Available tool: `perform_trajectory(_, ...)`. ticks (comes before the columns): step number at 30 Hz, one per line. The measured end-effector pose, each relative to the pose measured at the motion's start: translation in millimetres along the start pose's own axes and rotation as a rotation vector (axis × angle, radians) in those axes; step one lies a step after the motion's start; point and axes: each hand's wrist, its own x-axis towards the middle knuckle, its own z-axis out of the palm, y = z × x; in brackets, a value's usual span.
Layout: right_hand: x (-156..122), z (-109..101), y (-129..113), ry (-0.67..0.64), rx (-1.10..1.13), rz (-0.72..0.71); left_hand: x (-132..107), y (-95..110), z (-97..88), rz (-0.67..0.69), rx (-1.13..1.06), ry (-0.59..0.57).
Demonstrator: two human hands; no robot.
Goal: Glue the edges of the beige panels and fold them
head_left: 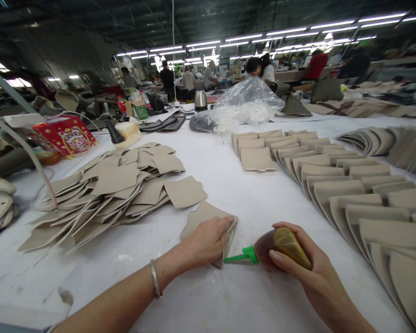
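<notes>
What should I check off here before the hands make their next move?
1. Left hand on the beige panel: ok, it lies over the panel's right part.
2. Right hand has a grip on the squeeze bottle: ok, fingers and thumb around its body.
3. Green nozzle aimed at the panel: ok, it points at the near right edge.
4. Nozzle tip touching the panel: cannot tell.
5. Panel apart from the loose pile: cannot tell, very close.
6. Bottle clear of the overlapping rows: ok, visible gap.
</notes>
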Motion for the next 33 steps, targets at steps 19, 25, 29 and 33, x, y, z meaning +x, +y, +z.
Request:
perform_trajectory(19, 4, -5, 10, -0.054, 0.050, 0.012, -2, 1, 5.2, -0.020, 0.001, 0.023)
perform_trajectory(25, 1, -2, 1, -0.029, 0.114, 0.032, -2, 3, 4.6, -0.020, 0.008, 0.018)
perform_trajectory(29, 0, 0, 1, -0.016, 0.093, 0.028, -2, 3, 4.8, -0.027, 0.012, 0.023)
perform_trajectory(33, -2, 1, 1, -0.016, 0.111, 0.050, -2, 2, 5.2, -0.027, 0.008, 0.019)
